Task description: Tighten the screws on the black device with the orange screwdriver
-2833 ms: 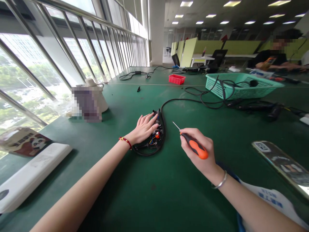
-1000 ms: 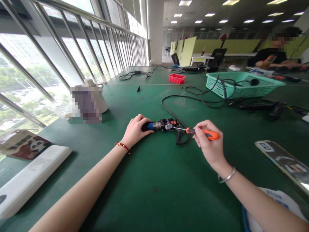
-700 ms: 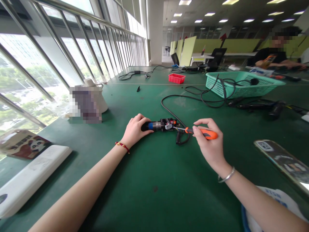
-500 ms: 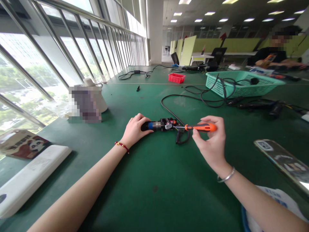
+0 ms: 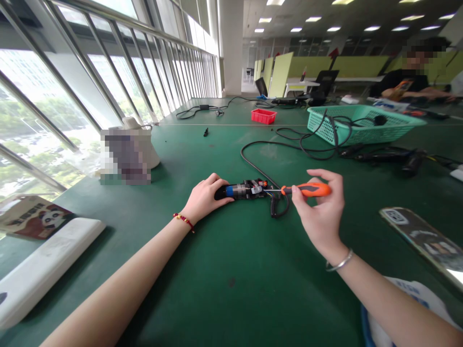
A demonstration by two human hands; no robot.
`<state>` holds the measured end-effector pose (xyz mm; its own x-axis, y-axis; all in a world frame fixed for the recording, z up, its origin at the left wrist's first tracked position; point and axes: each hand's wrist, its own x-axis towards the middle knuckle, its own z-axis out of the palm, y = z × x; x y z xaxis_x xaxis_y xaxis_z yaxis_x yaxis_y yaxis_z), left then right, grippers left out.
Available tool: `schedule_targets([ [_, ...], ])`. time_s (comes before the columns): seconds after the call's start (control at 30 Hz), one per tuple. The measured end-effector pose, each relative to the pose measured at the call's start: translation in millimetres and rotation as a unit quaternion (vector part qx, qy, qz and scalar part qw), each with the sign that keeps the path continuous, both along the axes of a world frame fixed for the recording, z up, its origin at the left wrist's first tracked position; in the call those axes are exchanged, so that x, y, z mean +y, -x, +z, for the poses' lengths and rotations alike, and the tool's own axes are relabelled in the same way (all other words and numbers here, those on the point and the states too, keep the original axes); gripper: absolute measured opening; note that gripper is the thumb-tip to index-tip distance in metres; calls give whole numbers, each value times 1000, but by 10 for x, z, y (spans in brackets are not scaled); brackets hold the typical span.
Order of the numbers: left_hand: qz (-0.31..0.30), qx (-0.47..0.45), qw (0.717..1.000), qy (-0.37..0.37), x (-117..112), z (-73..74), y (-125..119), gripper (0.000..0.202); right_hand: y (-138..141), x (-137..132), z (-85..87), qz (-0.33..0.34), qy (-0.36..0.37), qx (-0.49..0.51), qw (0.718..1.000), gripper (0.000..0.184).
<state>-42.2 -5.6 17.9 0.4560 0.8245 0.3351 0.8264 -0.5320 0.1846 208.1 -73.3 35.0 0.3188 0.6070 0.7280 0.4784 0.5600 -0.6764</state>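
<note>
My left hand is wrapped round the black end of an opened cylindrical electric tool, which lies on the green table. The tool has a blue band, a silver-grey section and exposed wires with a bit of orange at its right end. In my right hand is a screwdriver with an orange and black handle, held nearly level. Its shaft points left, and the tip meets the tool's exposed end; the exact contact point is too small to tell. A black cable runs from that end.
A teal basket with cables stands at the back right, a small red bin farther back. A phone lies at right. On the left are a white bar-shaped device, a carton and a pale container. Another person sits far right.
The tool and my left hand have shifted slightly right. My right hand has moved a little right with the screwdriver, and its fingers have changed position on the handle.
</note>
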Motion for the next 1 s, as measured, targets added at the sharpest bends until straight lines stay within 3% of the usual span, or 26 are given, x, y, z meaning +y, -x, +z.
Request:
schedule_targets([
  [0.1,-1,3,1000,-1,3,-1,-2,40,-9,-3,2,-8,11,5,1000,29],
  [0.27,-1,7,1000,0,-5,9,-6,40,-7,-8,11,23,-21,3,1000,41],
  [0.43,-4,3,1000,-2,-6,5,-1,39,-10,-20,19,-15,15,-3,1000,27],
  [0.63,-2,2,1000,-1,-4,5,-1,40,-12,-6,15,21,-29,-4,999,39],
  [0.8,-2,5,1000,0,-6,10,-5,40,-8,-25,33,-10,12,-8,1000,27],
  [1.0,-2,7,1000,0,-9,14,-5,41,-11,-24,25,27,-29,-15,999,39],
])
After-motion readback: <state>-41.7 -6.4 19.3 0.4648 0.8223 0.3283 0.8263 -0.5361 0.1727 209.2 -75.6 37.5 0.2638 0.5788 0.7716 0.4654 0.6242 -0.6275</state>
